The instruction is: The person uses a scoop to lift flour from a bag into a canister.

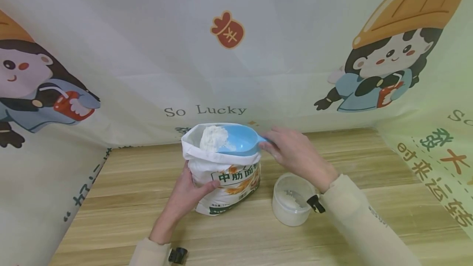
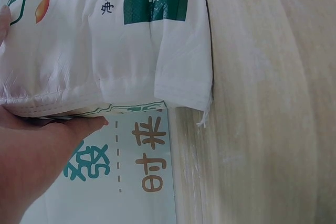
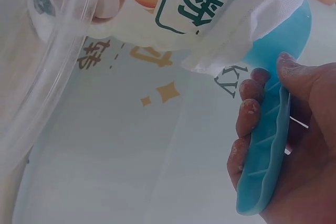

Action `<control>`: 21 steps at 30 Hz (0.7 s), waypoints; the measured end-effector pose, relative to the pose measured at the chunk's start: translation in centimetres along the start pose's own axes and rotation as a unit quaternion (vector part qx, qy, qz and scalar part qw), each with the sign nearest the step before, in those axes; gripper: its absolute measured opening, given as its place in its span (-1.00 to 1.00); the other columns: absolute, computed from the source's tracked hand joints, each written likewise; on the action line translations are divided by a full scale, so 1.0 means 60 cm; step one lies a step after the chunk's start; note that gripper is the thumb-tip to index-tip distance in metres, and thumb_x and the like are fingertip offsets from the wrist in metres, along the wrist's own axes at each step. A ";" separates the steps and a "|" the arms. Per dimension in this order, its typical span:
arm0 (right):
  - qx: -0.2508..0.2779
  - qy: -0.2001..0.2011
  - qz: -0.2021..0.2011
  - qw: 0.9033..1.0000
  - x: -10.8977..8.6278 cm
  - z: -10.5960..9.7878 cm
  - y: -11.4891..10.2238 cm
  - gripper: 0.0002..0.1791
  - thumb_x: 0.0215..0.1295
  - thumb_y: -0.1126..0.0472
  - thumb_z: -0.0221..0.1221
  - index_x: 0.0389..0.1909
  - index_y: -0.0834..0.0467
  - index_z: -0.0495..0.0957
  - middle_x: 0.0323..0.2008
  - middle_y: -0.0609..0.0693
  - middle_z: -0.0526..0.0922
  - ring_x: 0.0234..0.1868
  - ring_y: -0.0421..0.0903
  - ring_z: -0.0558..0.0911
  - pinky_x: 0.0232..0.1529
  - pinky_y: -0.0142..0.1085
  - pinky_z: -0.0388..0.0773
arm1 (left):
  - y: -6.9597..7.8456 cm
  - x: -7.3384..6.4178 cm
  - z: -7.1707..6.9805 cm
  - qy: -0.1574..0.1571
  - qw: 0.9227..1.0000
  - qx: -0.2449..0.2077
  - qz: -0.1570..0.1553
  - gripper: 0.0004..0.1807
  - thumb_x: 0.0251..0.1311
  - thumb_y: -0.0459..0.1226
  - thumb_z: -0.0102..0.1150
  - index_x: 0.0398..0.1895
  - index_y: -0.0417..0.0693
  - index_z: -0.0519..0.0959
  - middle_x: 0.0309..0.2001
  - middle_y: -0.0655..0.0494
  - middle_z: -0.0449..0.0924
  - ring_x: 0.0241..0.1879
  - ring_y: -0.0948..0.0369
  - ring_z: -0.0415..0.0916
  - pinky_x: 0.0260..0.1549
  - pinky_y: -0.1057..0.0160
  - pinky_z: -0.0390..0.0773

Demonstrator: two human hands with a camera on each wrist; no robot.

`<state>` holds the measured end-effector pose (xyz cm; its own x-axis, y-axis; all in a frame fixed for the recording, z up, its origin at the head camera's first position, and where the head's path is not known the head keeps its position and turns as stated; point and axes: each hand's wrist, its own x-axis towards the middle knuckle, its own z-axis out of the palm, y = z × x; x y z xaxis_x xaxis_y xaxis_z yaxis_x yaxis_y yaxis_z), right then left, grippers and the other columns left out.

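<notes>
A white flour bag [image 1: 229, 196] with green print stands upright on the table, its top rolled outward. My left hand [image 1: 190, 190] grips its left side, thumb across the front; the left wrist view shows the hand [image 2: 39, 156] against the bag's side. In my right hand [image 1: 295, 151] is the handle of a blue scoop [image 1: 242, 138], its bowl at the bag's mouth. White flour [image 1: 214, 136] is heaped at the scoop's front end. The right wrist view shows the powdery fingers [image 3: 248, 116] wrapped round the grooved scoop handle [image 3: 265, 150].
A clear round tub [image 1: 290, 216] with white powder inside stands right of the bag, below my right forearm. The wooden table [image 1: 122, 200] meets a printed cloth backdrop [image 1: 281, 73] behind the bag and at both sides.
</notes>
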<state>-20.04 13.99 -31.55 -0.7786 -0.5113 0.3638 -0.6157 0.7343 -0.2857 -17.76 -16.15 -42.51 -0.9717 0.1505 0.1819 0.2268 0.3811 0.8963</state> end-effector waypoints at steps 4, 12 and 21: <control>0.006 0.005 0.002 1.000 0.000 0.000 0.001 -0.66 0.48 0.09 0.24 0.13 0.19 0.66 -0.15 0.04 0.73 -0.20 -0.04 0.68 -0.19 -0.14 0.67 | 0.000 0.001 0.000 0.004 1.000 0.002 -0.002 0.03 0.10 -0.29 0.56 0.54 0.04 0.08 0.29 -0.09 0.49 0.26 -0.09 0.48 0.30 -0.23 0.42; 0.013 0.016 0.012 1.000 0.000 -0.002 0.002 -0.65 0.50 0.08 0.22 0.16 0.19 0.65 -0.11 0.05 0.74 -0.20 -0.03 0.69 -0.19 -0.12 0.67 | -0.001 0.001 0.001 0.006 1.000 0.004 -0.001 0.00 0.10 -0.26 0.56 0.52 0.00 0.11 0.28 -0.10 0.51 0.25 -0.09 0.49 0.28 -0.22 0.43; 0.013 0.035 0.016 0.999 -0.001 -0.008 0.003 -0.67 0.50 0.06 0.21 0.10 0.17 0.68 -0.11 0.07 0.74 -0.15 0.01 0.70 -0.14 -0.05 0.69 | -0.002 0.001 0.000 0.005 1.000 0.000 0.003 0.00 0.11 -0.27 0.56 0.52 -0.01 0.10 0.27 -0.10 0.51 0.24 -0.08 0.50 0.28 -0.21 0.43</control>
<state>-20.03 14.37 -31.21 -0.7879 -0.4542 0.4158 -0.5943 0.7379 -0.3199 -17.83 -16.17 -42.64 -0.9710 0.1444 0.1907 0.2324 0.3810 0.8949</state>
